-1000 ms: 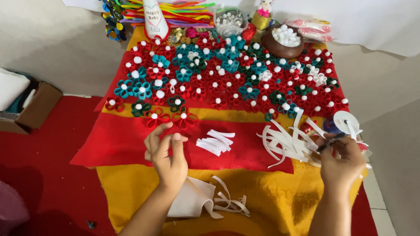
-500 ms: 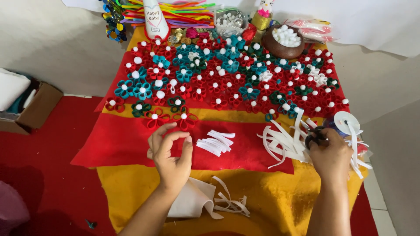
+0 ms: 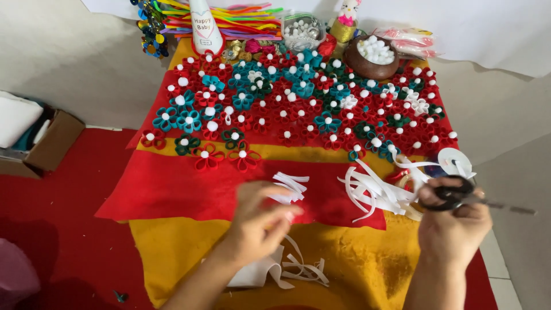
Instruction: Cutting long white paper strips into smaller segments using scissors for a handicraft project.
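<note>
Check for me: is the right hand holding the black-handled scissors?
Yes, the right hand grips the black-handled scissors, blades pointing right, beside the loose white strips.

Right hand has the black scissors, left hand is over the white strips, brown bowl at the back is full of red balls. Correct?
Not quite. The head view shows the brown bowl holding white balls, not red. The right hand does hold the black scissors, and the left hand is over the white strips.

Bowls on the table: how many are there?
2. A brown bowl of white balls stands at the far right; a clear bowl of white beads stands just left of it. None seems hidden.
</note>
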